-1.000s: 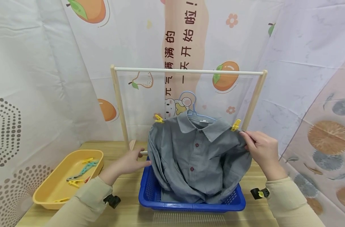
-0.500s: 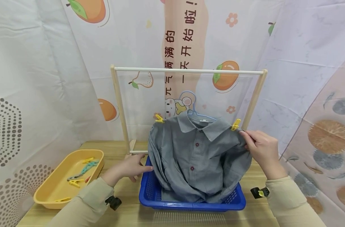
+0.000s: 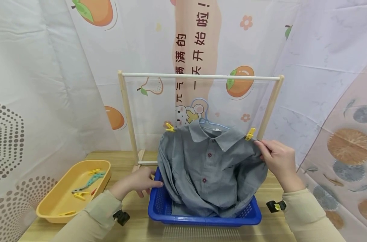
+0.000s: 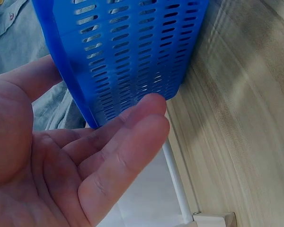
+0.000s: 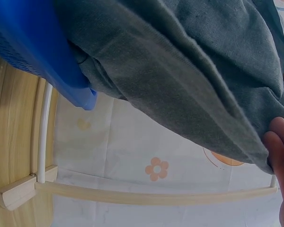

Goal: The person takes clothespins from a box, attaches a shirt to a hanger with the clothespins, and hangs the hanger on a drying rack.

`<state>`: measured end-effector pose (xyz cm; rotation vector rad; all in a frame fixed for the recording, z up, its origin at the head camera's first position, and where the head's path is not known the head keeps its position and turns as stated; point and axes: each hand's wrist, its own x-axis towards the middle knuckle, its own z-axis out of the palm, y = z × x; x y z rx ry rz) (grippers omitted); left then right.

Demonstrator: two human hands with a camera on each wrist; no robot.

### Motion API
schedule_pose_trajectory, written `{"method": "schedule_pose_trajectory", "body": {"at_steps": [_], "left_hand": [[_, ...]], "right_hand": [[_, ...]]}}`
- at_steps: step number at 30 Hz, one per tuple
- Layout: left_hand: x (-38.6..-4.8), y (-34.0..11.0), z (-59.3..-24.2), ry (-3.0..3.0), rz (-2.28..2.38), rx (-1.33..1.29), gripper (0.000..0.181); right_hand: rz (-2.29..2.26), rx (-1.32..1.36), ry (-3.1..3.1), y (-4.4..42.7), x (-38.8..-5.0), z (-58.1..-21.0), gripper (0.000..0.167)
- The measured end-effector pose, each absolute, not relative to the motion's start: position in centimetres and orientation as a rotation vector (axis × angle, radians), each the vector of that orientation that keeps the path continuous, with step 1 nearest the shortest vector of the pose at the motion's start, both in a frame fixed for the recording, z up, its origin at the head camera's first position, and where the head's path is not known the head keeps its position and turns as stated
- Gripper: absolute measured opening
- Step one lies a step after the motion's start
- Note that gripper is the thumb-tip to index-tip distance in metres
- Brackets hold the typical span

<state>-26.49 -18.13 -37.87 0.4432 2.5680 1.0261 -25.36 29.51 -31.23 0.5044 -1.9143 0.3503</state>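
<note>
Soft, light-looking, pinched at 1 shoulder

Note a gray shirt [image 3: 192, 168] on a blue hanger [image 3: 205, 120], partly inside a blue basket [image 3: 203, 220]. Likely handles limp and easily creased, hardly slippery; best gripped at the shoulders, beside the 2 yellow clips [image 3: 250, 134]. Pinched there by the right hand [image 3: 278, 158]. Find the left hand [image 3: 144, 180] at the basket's rim, loosely spread, gripping nothing.

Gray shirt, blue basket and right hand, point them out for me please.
Gray shirt [image 3: 212, 168]: head view, middle of its front.
Blue basket [image 3: 204, 220]: head view, near rim.
Right hand [image 3: 278, 158]: head view, back of hand.
</note>
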Motion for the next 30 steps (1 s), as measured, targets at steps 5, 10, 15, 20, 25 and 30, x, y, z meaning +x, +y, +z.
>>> {"method": "schedule_pose_trajectory", "body": {"at_steps": [5,10,15,20,25,30], "left_hand": [[-26.7,-18.1,-37.7,2.595,0.994,0.473,0.047],[-26.6,-18.1,-37.8,2.602,0.962,0.491,0.038],[-26.6,-17.8,-37.6,2.591,0.96,0.505,0.036],[-26.6,-17.3,-37.6,2.582,0.972,0.503,0.033],[-26.6,-16.7,-37.7,2.593,0.976,0.519,0.032],[-26.6,-16.0,-37.8,2.601,0.962,0.539,0.032]], "right_hand": [[0.345,0.502,-1.908,29.5,-25.4,-31.1,0.005],[0.34,0.502,-1.915,29.5,-25.5,-31.2,0.004],[0.337,0.49,-1.94,29.6,-25.5,-31.2,0.007],[0.327,0.483,-1.951,29.8,-25.7,-31.1,0.007],[0.333,0.468,-1.944,30.0,-25.9,-31.1,0.006],[0.33,0.468,-1.943,30.2,-25.9,-31.1,0.006]]}}
